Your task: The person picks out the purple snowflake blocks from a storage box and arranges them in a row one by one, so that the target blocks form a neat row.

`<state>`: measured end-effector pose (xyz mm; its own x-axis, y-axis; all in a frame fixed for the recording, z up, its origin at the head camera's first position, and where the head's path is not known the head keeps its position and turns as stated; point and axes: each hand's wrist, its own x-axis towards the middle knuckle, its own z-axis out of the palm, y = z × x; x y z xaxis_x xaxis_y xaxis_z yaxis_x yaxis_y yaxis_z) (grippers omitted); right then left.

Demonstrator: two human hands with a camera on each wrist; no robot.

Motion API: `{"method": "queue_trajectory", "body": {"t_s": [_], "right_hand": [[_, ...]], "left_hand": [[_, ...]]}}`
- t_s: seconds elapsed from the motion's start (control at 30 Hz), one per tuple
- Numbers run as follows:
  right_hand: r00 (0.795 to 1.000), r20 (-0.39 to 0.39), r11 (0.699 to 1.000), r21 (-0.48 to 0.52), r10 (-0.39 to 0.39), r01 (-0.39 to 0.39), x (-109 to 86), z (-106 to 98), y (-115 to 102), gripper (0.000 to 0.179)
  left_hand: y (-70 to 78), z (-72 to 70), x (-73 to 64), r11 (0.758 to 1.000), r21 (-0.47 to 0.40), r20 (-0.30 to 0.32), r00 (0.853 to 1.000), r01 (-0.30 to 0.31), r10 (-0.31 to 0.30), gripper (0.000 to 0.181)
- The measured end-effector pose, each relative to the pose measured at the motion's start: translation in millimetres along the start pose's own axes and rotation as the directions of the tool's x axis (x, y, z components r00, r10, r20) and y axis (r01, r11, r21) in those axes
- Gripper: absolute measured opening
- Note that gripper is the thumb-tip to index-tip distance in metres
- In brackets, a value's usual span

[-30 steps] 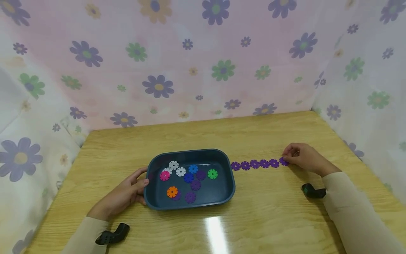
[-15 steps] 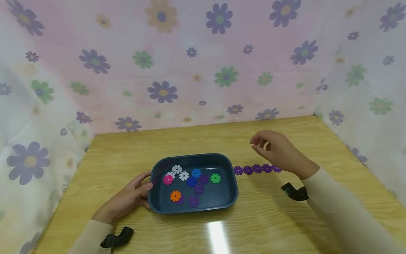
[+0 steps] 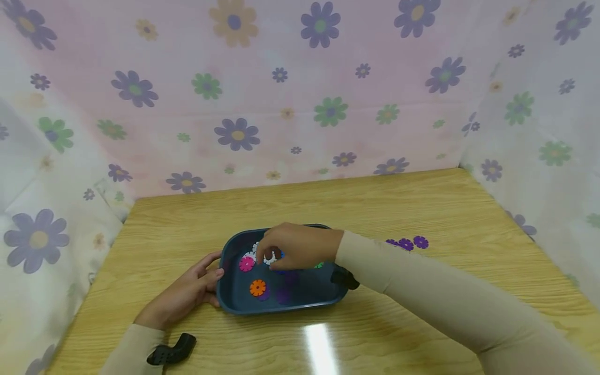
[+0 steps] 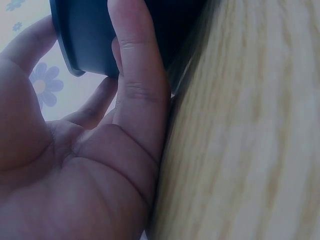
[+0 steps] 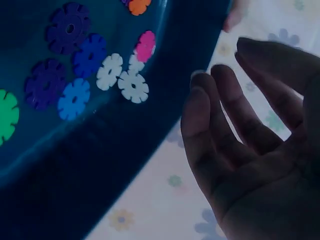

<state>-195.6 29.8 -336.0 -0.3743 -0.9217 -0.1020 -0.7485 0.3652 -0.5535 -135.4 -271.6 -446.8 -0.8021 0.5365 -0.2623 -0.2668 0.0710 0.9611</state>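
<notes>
My left hand (image 3: 189,286) grips the left end of a dark blue tray (image 3: 229,281), thumb at the rim and fingers against its outer side. Above the tray hovers my right hand (image 3: 300,245), fingers loosely bent with nothing between them. Notched flower-shaped plastic discs lie inside: a pink disc (image 5: 145,46), an orange disc (image 3: 257,287), a green disc (image 5: 7,115), white, blue and purple ones. To the right of the tray, a row of purple discs (image 3: 405,244) lies on the table, partly hidden by the right sleeve.
The wooden table (image 3: 375,203) is bordered by flower-patterned cloth (image 3: 262,94) at the back and sides. A black wrist device (image 3: 171,351) is at the left sleeve, another black device (image 3: 344,277) at the right. Light glares on the table's front.
My right hand let go of a purple disc at the row's right end, then moved left and over the tray. The left hand stays on the tray.
</notes>
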Motion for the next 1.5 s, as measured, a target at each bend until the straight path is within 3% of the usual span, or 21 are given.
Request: {"method": "queue_trajectory", "body": {"t_s": [0.27, 0.4, 0.63, 0.97, 1.5], "right_hand": [[0.972, 0.233, 0.999, 0.030, 0.028, -0.036, 37.7, 21.2, 10.4, 0.017], [0.953, 0.302, 0.999, 0.030, 0.020, -0.031, 45.5, 32.0, 14.5, 0.017], [0.925, 0.375, 0.995, 0.038, 0.067, -0.088, 46.1, 36.2, 18.4, 0.017], [0.948, 0.309, 0.997, 0.005, 0.074, -0.079, 51.2, 42.1, 27.3, 0.022], [0.972, 0.221, 0.994, 0.046, 0.082, -0.095, 58.3, 54.2, 31.1, 0.022]], "left_hand": [[-2.9, -2.9, -0.1, 1.000, 0.006, 0.002, 1.000, -0.015, 0.015, 0.057], [-3.2, -2.4, 0.8, 1.000, 0.015, -0.008, 1.000, -0.009, 0.009, 0.058], [-1.6, -2.5, 2.4, 0.999, 0.027, -0.010, 1.000, -0.020, 0.020, 0.058], [-3.8, -4.0, 3.4, 1.000, 0.017, -0.001, 1.000, -0.027, 0.027, 0.058], [-2.9, -4.6, 2.2, 0.999, 0.008, 0.009, 0.999, -0.031, 0.031, 0.059]]}}
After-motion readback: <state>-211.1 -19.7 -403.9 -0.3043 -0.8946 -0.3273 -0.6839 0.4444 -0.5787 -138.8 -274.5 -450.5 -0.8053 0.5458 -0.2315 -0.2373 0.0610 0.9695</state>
